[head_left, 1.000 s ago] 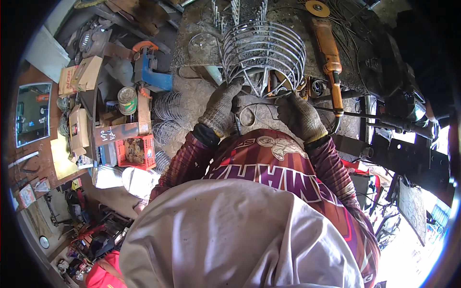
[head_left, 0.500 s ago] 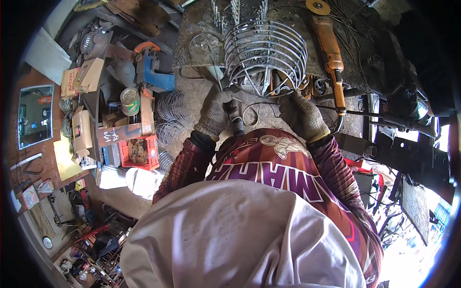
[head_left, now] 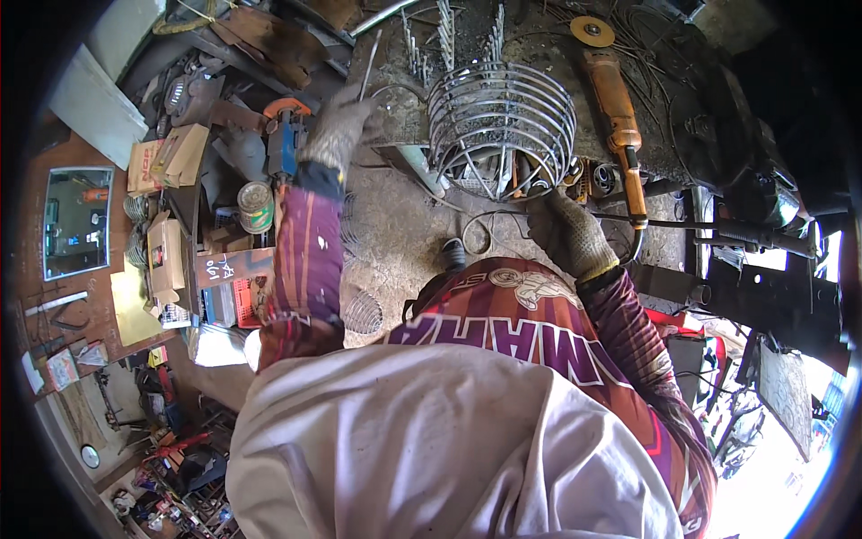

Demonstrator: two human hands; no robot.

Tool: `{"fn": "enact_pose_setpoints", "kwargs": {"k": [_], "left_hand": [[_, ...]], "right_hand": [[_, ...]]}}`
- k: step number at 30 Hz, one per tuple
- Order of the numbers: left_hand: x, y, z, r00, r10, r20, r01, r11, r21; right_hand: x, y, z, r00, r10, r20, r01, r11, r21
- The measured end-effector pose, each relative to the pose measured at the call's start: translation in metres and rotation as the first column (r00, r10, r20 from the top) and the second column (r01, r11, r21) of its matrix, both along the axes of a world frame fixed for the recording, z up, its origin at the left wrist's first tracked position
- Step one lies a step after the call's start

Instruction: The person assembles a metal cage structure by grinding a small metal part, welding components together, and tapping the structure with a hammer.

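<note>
A round wire basket [head_left: 503,112] of several bent metal rings lies on its side at the workbench's near edge, its ribbed end toward me. My right hand [head_left: 575,235], in a dirty knit glove, is closed at the basket's lower right rim; the fingertips are partly hidden. Away to the left, my gloved left hand [head_left: 339,133] is closed, slightly blurred, with a thin straight metal rod [head_left: 370,63] sticking up from it. The rod is apart from the basket.
An orange angle grinder [head_left: 615,112] with a yellow disc lies right of the basket. Upright metal rods [head_left: 446,36] stand behind it. At left are a blue clamp-like tool [head_left: 283,148], a green-labelled can [head_left: 256,207] and cardboard boxes [head_left: 168,162]. Wire coils [head_left: 364,312] rest on the floor.
My left hand has moved from the basket's lower left rim out to the left and away from me, carrying the rod. My right hand stays by the rim; the basket has shifted slightly in view.
</note>
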State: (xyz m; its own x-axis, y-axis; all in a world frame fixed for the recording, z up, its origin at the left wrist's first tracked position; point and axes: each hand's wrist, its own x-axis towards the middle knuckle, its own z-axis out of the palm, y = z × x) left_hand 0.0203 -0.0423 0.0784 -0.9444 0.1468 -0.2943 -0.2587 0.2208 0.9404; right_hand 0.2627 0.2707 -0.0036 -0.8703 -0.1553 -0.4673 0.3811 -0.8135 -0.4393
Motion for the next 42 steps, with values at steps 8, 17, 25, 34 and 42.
{"fn": "enact_pose_setpoints", "kwargs": {"k": [8, 17, 25, 34, 42], "left_hand": [[-0.172, 0.027, -0.046, 0.866, -0.468, -0.175, 0.079, 0.474, -0.877], [-0.209, 0.011, -0.094, 0.926, -0.323, -0.198, -0.026, 0.468, -0.884], [-0.176, 0.017, -0.080, 0.928, -0.248, -0.279, 0.036, 0.803, -0.594], [-0.093, 0.014, -0.050, 0.998, 0.063, -0.030, -0.065, 0.994, -0.089], [0.005, 0.024, -0.019, 0.988, 0.115, 0.106, -0.129, 0.982, 0.140]], "right_hand": [[-0.003, -0.010, 0.011, 0.994, -0.098, 0.049, 0.098, 0.995, 0.010], [-0.001, -0.013, 0.012, 0.996, -0.077, 0.037, 0.080, 0.992, -0.092], [0.000, -0.007, 0.008, 0.999, -0.048, 0.024, 0.050, 0.997, -0.056], [-0.002, -0.007, 0.002, 0.998, -0.052, 0.046, 0.055, 0.996, -0.065], [0.000, -0.004, -0.004, 1.000, -0.022, -0.005, 0.021, 0.995, -0.102]]}}
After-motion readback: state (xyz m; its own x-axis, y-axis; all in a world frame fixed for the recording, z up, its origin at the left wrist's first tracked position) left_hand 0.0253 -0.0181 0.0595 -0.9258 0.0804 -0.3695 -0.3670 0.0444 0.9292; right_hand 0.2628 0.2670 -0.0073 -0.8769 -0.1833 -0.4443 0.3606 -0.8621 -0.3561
